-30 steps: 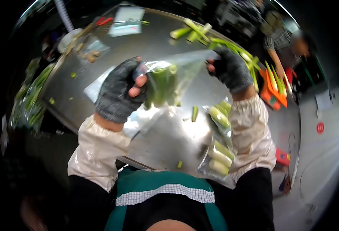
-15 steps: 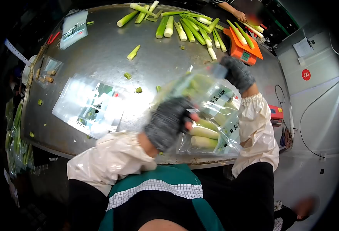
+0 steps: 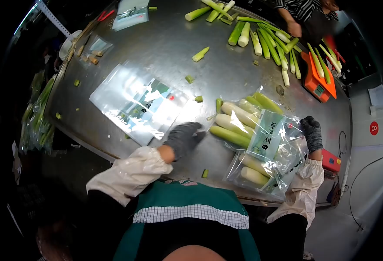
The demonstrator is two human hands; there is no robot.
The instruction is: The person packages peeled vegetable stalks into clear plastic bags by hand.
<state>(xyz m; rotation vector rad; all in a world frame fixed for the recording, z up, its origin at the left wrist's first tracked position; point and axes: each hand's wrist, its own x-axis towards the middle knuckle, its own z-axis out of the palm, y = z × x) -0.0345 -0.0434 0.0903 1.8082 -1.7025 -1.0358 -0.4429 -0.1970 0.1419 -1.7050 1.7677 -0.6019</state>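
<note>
My left hand (image 3: 183, 140), in a grey glove, is over the metal table with its fingers stretched out and nothing in them. It is between a stack of flat printed bags and a filled bag. My right hand (image 3: 312, 132), also gloved, is closed at the right edge of a clear printed plastic bag (image 3: 267, 135). That bag lies flat, with several pale green water bamboo shoots (image 3: 230, 135) in its left part. It overlaps a second filled bag (image 3: 253, 175) nearer my body. The flat printed bags (image 3: 132, 102) lie to the left.
Loose shoots (image 3: 265, 41) are spread along the far side of the metal table (image 3: 165, 48). An orange scale (image 3: 318, 82) holds several shoots at the far right, near a co-worker's hand (image 3: 294, 28). Green offcuts (image 3: 189, 79) are scattered about. A red device (image 3: 330, 161) is at the right edge.
The bag of shoots, held up and blurred before, now lies on the other filled bag. My left hand has come away from it. The whole view has shifted, moving the table's things rightward.
</note>
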